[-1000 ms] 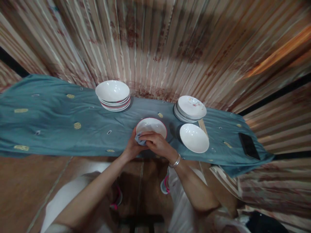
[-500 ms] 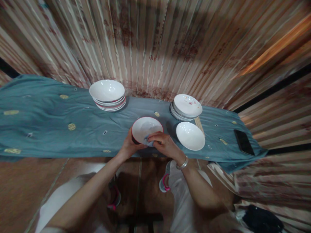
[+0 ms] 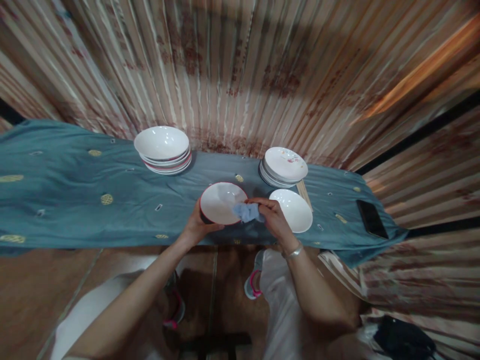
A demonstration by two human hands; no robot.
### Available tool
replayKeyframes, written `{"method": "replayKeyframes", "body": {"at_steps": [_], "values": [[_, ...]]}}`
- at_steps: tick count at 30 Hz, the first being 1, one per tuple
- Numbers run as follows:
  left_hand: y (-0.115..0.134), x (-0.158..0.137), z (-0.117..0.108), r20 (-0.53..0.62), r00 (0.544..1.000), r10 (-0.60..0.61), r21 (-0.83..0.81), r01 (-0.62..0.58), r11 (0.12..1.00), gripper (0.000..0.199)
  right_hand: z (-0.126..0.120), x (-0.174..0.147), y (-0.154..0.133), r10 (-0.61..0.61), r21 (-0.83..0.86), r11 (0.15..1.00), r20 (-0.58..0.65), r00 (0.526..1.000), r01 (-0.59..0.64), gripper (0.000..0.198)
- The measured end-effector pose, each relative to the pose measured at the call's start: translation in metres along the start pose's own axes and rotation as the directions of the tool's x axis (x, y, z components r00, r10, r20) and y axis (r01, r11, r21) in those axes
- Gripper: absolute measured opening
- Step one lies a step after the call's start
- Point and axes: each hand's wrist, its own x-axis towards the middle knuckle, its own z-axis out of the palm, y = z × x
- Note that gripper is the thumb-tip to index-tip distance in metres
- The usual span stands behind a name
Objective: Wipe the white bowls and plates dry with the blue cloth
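Note:
A white bowl with a red rim [image 3: 219, 202] is tilted toward me near the table's front edge. My left hand [image 3: 197, 225] grips its left side, thumb along the near rim. In my right hand [image 3: 273, 215] is a crumpled light blue cloth [image 3: 247, 212], held at the bowl's right rim. Whether the cloth touches the rim I cannot tell. Just beyond my right hand sits another white bowl [image 3: 296, 210], partly hidden by that hand.
At the back left stands a stack of white bowls [image 3: 162, 143]. A stack of plates with a floral top [image 3: 287, 165] is at the back right, near a wooden strip [image 3: 304, 194]. A black phone [image 3: 371, 218] lies at the right end of the blue-green tablecloth [image 3: 131, 210].
My right hand has moved right with the cloth, from inside the bowl to its right rim. More of the cloth shows. My left hand keeps its hold on the bowl.

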Motion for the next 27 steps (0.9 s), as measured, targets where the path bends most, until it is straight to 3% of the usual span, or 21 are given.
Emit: {"method": "replayKeyframes", "body": {"at_steps": [5, 8, 12, 15, 18, 21, 27], "values": [[0.004, 0.0, 0.001, 0.001, 1.0, 0.0, -0.038, 0.0, 0.999, 0.112, -0.005, -0.008, -0.008, 0.177, 0.015, 0.984, 0.12, 0.977, -0.18, 0.025], [0.004, 0.001, 0.001, 0.013, 0.999, 0.033, -0.04, -0.032, 0.999, 0.113, -0.007, -0.013, -0.012, 0.262, -0.123, 0.963, 0.224, 0.939, -0.239, 0.021], [0.004, 0.002, 0.0, -0.011, 0.999, 0.043, -0.018, -0.043, 0.999, 0.124, -0.008, -0.015, -0.007, 0.34, -0.353, 0.91, 0.342, 0.876, -0.216, 0.021], [0.006, 0.003, -0.001, 0.009, 0.998, 0.069, -0.041, -0.069, 0.997, 0.123, -0.007, -0.014, 0.003, 0.298, -0.472, 0.871, 0.287, 0.91, -0.136, 0.021], [0.01, 0.003, -0.001, 0.035, 0.995, 0.098, -0.037, -0.097, 0.995, 0.115, -0.005, -0.012, 0.013, 0.206, -0.446, 0.888, 0.165, 0.964, -0.114, 0.041], [0.014, 0.002, -0.001, 0.025, 0.995, 0.099, 0.003, -0.099, 0.995, 0.112, -0.002, -0.012, 0.019, 0.208, -0.345, 0.927, 0.141, 0.968, -0.149, 0.052], [0.022, 0.001, 0.006, 0.012, 0.991, 0.135, 0.052, -0.135, 0.989, 0.111, -0.009, -0.016, 0.006, 0.132, -0.257, 0.961, 0.104, 0.986, -0.101, 0.051]]}}
